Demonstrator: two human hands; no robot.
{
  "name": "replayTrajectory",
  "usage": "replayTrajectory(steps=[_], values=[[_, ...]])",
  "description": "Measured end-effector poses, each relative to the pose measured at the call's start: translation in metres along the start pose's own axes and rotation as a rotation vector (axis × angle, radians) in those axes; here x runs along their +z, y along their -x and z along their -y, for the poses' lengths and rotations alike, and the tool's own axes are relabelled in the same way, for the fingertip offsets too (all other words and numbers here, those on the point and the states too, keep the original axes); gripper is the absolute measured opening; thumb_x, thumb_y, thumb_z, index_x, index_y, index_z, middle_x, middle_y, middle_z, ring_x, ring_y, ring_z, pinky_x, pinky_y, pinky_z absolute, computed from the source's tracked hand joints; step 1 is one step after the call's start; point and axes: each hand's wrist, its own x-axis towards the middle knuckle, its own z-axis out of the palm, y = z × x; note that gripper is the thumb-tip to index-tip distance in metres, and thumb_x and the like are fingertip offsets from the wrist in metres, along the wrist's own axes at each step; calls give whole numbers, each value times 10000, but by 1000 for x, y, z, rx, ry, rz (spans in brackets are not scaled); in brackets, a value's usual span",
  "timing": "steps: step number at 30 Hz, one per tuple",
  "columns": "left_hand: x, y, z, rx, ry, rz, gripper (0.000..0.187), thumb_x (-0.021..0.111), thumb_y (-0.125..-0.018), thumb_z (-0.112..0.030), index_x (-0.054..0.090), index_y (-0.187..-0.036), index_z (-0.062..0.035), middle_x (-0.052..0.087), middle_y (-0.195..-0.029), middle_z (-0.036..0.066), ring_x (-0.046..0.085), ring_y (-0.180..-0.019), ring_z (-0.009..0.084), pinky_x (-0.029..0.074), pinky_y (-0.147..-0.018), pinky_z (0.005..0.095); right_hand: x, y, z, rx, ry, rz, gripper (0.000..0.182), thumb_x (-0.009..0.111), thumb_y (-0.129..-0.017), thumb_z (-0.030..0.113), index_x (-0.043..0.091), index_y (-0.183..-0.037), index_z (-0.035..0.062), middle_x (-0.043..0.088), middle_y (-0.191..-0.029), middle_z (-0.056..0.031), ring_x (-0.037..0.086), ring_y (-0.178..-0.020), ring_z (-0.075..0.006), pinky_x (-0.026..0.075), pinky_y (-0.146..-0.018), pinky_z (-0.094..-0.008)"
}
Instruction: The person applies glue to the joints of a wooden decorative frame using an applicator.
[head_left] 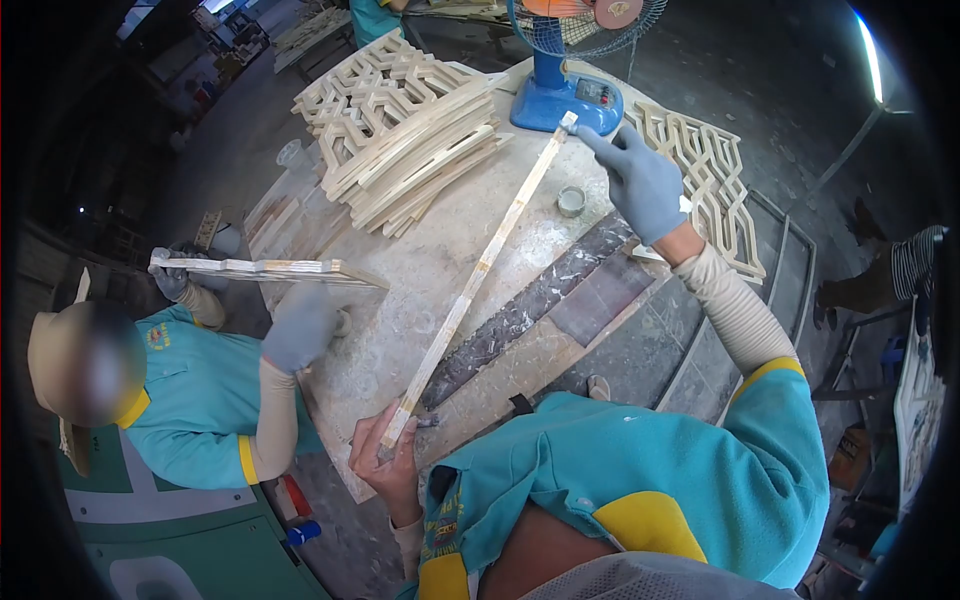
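Long thin wood strip (484,267) runs diagonally over the table (400,262), far end near the blue fan (567,97). Left hand (384,452), bare, pinches the near end between thumb and fingers. Right hand (645,188), gloved: index finger extended at the far end, others partly curled; can't tell if it grips. Small cup (571,201) right of strip, stacked slats (425,155) left. Co-worker (205,385) at left holds a wooden piece (270,269).

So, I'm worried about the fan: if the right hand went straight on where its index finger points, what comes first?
The wooden strip, right at the fingertip of the right hand; beyond it, probably the blue fan base, though depth is unclear.
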Motion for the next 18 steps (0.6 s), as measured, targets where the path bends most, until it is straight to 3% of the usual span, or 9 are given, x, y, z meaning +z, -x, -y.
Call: replayTrajectory(steps=[2, 5, 7, 8, 12, 14, 18], values=[[-1, 0, -1, 1, 1, 13, 343, 815, -766, 17, 755, -1104, 21, 692, -880, 129, 661, -804, 201, 509, -744, 298, 3, 2, -2, 20, 12, -6, 649, 601, -841, 15, 569, -1404, 336, 574, -932, -77, 656, -688, -275, 529, -560, -394], [0, -2, -1, -14, 2, 13, 346, 820, -760, 14, 757, -1101, 18, 692, -871, 126, 656, -782, 196, 503, -726, 293, 6, 7, 3, 9, -81, 53, 522, 625, -872, 71, 645, -1336, 309, 583, -894, -102, 652, -700, -293, 516, -591, -411], [-1, -1, 2, 3, -1, 5, 347, 822, -757, 14, 759, -1099, 16, 692, -866, 123, 649, -765, 193, 499, -711, 290, 5, 8, 8, 190, -355, 204, 380, 653, -895, 138, 718, -1243, 274, 585, -838, -127, 650, -729, -308, 498, -641, -422], [0, -1, 1, 3, 1, 0, 347, 822, -757, 14, 759, -1099, 16, 692, -866, 123, 649, -765, 193, 499, -711, 290, -5, 6, 5, 210, -538, 327, 436, 638, -924, 135, 661, -1337, 273, 574, -801, -116, 596, -708, -278, 458, -687, -388], [-1, -2, -2, -5, -2, 21, 349, 819, -759, 16, 758, -1102, 16, 691, -864, 123, 648, -765, 191, 499, -708, 289, -3, 4, -2, 154, -586, 249, 431, 632, -924, 132, 666, -1332, 268, 568, -788, -122, 586, -688, -284, 461, -676, -387], [-1, -1, -3, -14, -5, 21, 348, 818, -760, 17, 758, -1103, 17, 691, -864, 123, 649, -766, 191, 499, -708, 290, -2, -1, 1, 183, -337, 163, 420, 629, -925, 127, 678, -1315, 275, 572, -795, -125, 595, -691, -284, 467, -676, -388], [-1, 1, -1, -5, -5, 14, 347, 813, -768, 16, 754, -1111, 20, 693, -874, 126, 652, -777, 191, 500, -719, 288, -15, 16, 31, 96, -441, 293, 414, 633, -921, 127, 688, -1301, 284, 576, -796, -117, 605, -697, -281, 474, -676, -389]])
